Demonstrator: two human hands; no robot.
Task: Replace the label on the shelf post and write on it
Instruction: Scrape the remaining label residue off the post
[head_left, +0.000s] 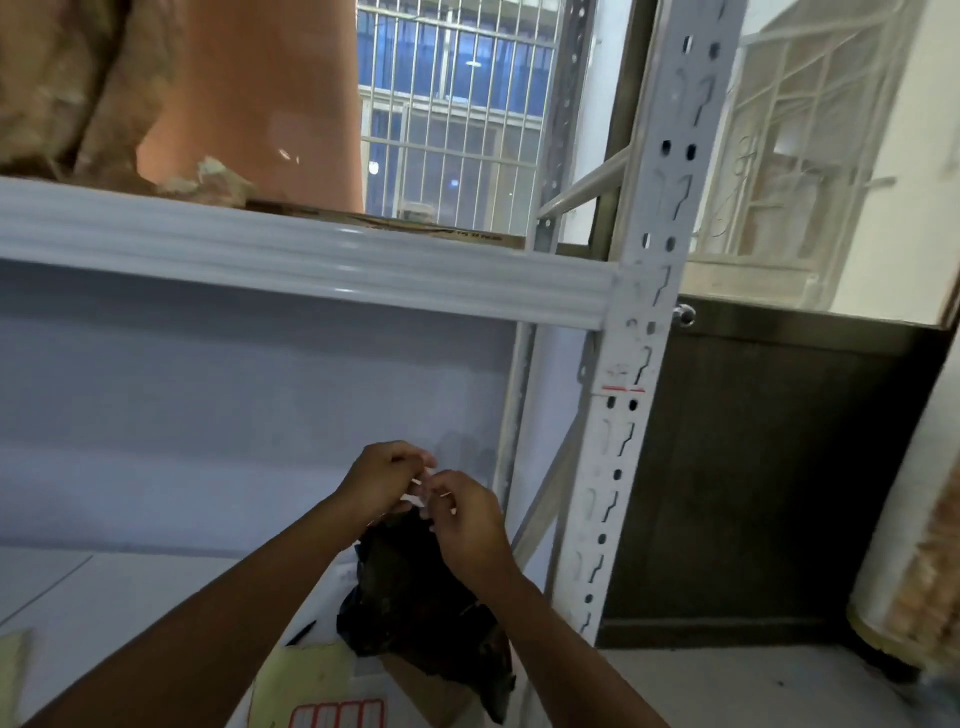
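The white slotted shelf post runs down the right of the rack. A red-edged label remnant is stuck on it below the upper beam. My left hand and my right hand meet in front of the lower shelf, left of the post. Together they pinch a small white label between the fingertips. A sheet of red-bordered labels lies at the bottom edge on a yellow backing paper. A dark pen lies on the shelf beside it.
A black plastic bag hangs under my hands. The grey shelf beam carries an orange container and brown sacks. A barred window is behind, a dark cabinet to the right.
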